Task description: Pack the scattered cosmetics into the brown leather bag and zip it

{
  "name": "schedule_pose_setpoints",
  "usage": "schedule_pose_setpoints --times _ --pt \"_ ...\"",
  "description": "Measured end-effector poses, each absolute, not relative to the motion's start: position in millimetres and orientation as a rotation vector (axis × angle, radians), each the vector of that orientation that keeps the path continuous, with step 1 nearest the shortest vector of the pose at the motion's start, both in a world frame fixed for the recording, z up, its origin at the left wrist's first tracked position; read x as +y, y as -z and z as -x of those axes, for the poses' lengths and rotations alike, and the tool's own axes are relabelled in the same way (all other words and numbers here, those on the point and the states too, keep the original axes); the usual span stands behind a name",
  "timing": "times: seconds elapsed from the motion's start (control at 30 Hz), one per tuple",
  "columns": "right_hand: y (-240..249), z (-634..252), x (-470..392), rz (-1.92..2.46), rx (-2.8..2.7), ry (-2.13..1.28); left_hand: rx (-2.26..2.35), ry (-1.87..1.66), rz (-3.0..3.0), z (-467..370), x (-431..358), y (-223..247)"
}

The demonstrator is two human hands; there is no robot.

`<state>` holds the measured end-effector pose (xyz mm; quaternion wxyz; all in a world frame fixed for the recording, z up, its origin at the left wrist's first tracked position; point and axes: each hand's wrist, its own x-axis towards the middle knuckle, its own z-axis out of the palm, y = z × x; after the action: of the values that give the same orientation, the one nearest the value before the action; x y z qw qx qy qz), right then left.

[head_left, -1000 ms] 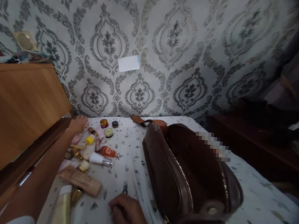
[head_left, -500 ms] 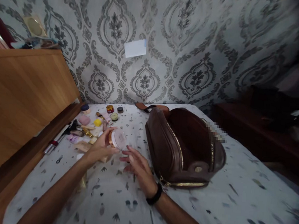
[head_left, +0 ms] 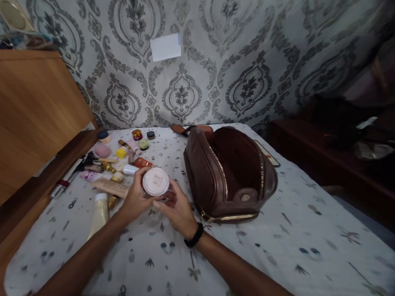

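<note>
A round cosmetic jar (head_left: 155, 181) with a pale pink-white top is held over the bed-like surface, its top facing me. My left hand (head_left: 135, 200) is closed around its left side. My right hand (head_left: 180, 212), with a black band at the wrist, curls its fingers against the right side of the jar. Just right of the hands stands a brown leather bag (head_left: 200, 178), unzipped, with its dark inside showing. Left of the hands lie a beige tube (head_left: 110, 187), a cream tube with a white cap (head_left: 100, 211) and an orange bottle (head_left: 143, 163).
More cosmetics lie at the left: a pink sponge (head_left: 102, 150), a yellow item (head_left: 121, 152), a green jar (head_left: 143, 144) and brushes. A wooden panel (head_left: 25, 116) borders the left side. A flat phone-like object (head_left: 268, 154) lies behind the bag. Patterned wallpaper rises at the back.
My right hand has moved from beside the jar onto it. The jar has turned so its top faces me. The whole view has shifted, and the orange bottle now shows.
</note>
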<state>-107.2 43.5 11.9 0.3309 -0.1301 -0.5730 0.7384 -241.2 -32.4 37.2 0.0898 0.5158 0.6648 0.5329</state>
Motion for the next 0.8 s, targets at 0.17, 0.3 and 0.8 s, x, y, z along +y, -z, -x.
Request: schedule_pose_setpoints --times 0.17,0.3,0.8 --pt "-12.1 105.3 43.6 0.409 -1.6 -1.799 1.982 -1.579 -1.647 242.9 -34.3 -29.0" --pt "-12.4 103.3 43.4 0.408 -1.663 -1.723 2.017 -1.587 -1.717 242.5 -33.8 -27.4" --pt "-17.0 100.6 40.5 0.309 -1.48 -2.054 2.003 -1.503 -2.125 237.0 -40.9 -27.4"
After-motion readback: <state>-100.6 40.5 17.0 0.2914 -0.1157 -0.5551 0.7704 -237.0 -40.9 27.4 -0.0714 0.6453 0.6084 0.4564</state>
